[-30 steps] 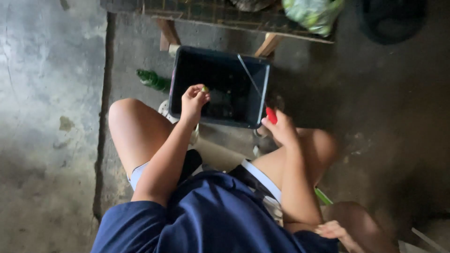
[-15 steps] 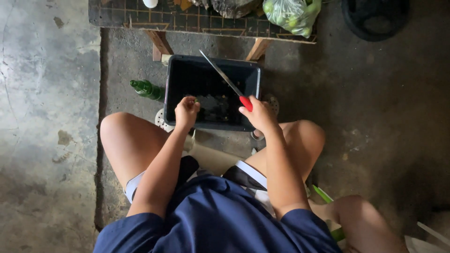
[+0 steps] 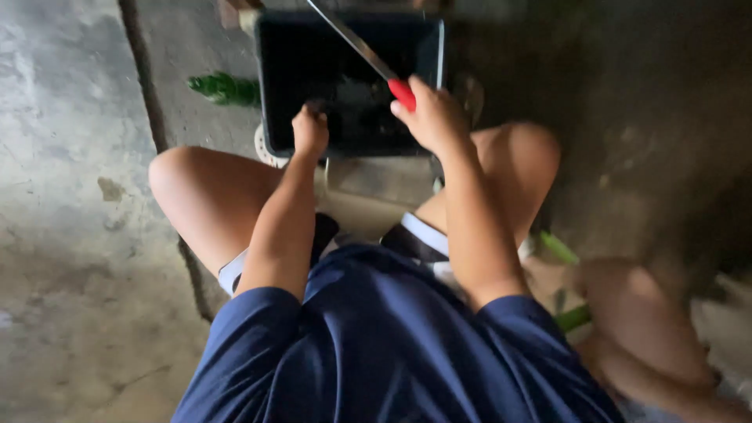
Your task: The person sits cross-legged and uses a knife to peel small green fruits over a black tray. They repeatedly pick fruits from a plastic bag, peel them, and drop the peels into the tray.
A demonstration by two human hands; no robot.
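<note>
Seen from above, seated low over a dark rectangular bin (image 3: 348,86) on the concrete floor (image 3: 70,157), knees spread to either side so the bin sat between them within easy reach.

Right hand (image 3: 435,117), at 1 o'clock from the torso, wrapped tight around the red handle of a long knife (image 3: 368,55); blade angled up and away toward 11 o'clock across the bin's opening, probably so the edge pointed clear of the legs. Grip fully closed on the handle.

Left hand (image 3: 310,129), at 11 o'clock, curled into a loose fist at the bin's near rim; fingers folded in, perhaps pinching something small, but too dark and blurred to tell what, if anything.

Green bottle (image 3: 223,88) lying on its side just beside the bin's left wall, at 10 o'clock. Green stalks (image 3: 564,258) at 3 o'clock beside the right thigh, next to another person's blurred limb (image 3: 642,329).

Open floor wide to the left; right side crowded. Bin's rim close under both wrists, leaving little room for a downward stroke.
</note>
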